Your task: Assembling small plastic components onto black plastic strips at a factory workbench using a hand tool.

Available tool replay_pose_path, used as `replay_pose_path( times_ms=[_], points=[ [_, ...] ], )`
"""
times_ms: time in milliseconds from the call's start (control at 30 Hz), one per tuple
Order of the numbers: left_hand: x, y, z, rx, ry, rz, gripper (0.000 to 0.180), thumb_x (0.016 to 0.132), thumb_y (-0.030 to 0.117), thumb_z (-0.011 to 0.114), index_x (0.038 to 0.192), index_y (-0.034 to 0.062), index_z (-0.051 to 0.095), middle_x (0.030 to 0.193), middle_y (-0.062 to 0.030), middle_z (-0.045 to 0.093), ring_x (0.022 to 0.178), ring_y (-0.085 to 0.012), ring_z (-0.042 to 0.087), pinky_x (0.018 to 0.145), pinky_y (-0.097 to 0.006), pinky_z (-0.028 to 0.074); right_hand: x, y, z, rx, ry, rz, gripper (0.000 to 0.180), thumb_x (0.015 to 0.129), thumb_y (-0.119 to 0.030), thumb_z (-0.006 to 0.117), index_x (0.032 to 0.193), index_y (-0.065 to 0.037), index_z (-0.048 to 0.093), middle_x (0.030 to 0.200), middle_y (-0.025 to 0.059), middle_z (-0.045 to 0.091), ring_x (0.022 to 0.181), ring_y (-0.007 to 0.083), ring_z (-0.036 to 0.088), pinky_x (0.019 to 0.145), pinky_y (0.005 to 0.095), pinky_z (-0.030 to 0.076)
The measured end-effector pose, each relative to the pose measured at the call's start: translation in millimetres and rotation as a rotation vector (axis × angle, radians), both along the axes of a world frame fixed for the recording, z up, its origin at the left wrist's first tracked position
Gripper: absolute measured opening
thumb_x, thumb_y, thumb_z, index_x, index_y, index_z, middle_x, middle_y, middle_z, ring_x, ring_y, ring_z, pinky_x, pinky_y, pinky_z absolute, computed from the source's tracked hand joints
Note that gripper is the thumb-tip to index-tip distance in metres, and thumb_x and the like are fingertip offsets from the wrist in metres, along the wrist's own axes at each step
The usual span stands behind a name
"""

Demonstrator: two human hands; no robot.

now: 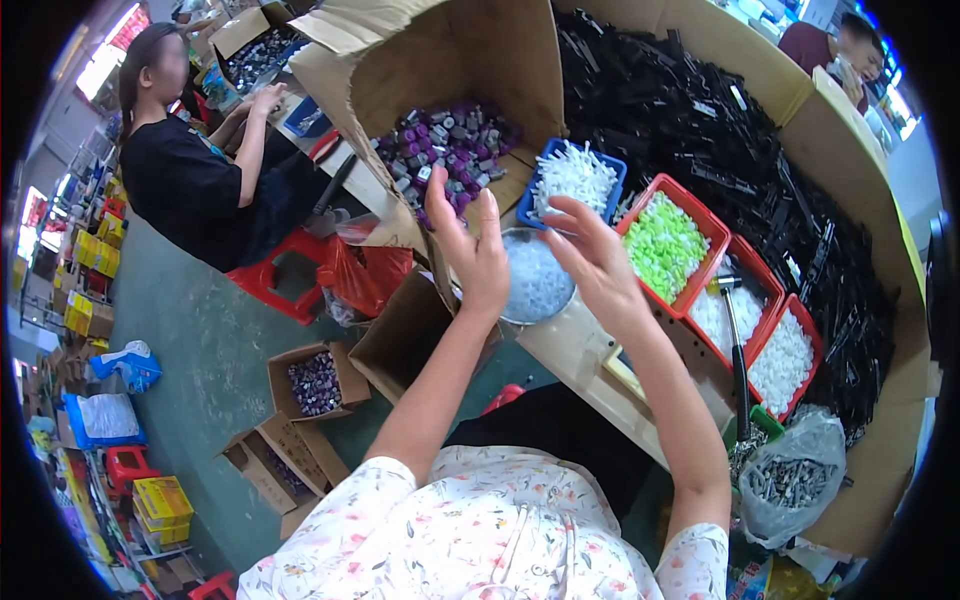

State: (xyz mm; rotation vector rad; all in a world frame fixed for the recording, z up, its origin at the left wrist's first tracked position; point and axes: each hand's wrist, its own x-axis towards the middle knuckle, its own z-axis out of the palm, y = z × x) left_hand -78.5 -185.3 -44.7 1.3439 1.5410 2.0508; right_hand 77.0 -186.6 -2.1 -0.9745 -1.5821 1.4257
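We look down on a workshop with a green floor (220,345), a co-worker (185,185) seated at the upper left and a bench crowded with small parts. A big carton (460,60) lies open toward us with purple-and-grey parts (445,150) inside; beyond and to the right spreads a heap of black strips (660,110).

Our left hand (468,255) is raised in front of the carton, fingers spread; our right hand (600,265) is raised on the other side of the bowl (545,320), fingers loosely bent. They are apart, and we see nothing in either, though a tiny piece at a fingertip would be hard to make out. The bowl, full of pale pieces (535,285), sits between and below them, just beside the blue tray (617,190) of white pegs (575,180).

We judge the pale pieces to be light, smooth plastic, apt to slip, so a thumb-and-fingertip pinch on one at a time should suit. The pegs look thin and stiff; we would take them by the middle. The purple parts seem harder and a little heavier, best held across their sides. The bowl looks thin-walled, and we would steady it by its rim.
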Motion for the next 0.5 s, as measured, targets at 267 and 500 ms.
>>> replay_pose_path(
  times_ms=[267, 500],
  points=[
    [-23, 28, -28, 0.011, 0.083, 0.219, 0.067, 0.102, 0.026, 0.053, 0.152, -0.0061, 0.022, 0.157, -0.0299, 0.026, 0.149, -0.0394, 0.022, 0.122, -0.046, 0.016, -123, 86, -77, -0.372, 0.189, -0.28, 0.06, 0.098, -0.027, 0.06, 0.145, 0.002, 0.039, 0.119, 0.0136, 0.059, 0.1, 0.0205, 0.057, 0.078, 0.0353, 0.05],
    [-33, 74, 11, -0.064, 0.177, 0.5, 0.071, 0.102, 0.033, 0.051, 0.151, -0.0093, 0.022, 0.156, -0.0328, 0.025, 0.147, -0.045, 0.023, 0.121, -0.052, 0.017, -142, 120, -98, -0.379, 0.196, -0.264, 0.041, 0.098, -0.024, 0.058, 0.122, 0.008, 0.052, 0.095, 0.0149, 0.065, 0.084, 0.0236, 0.064, 0.072, 0.0389, 0.053]
  ],
)
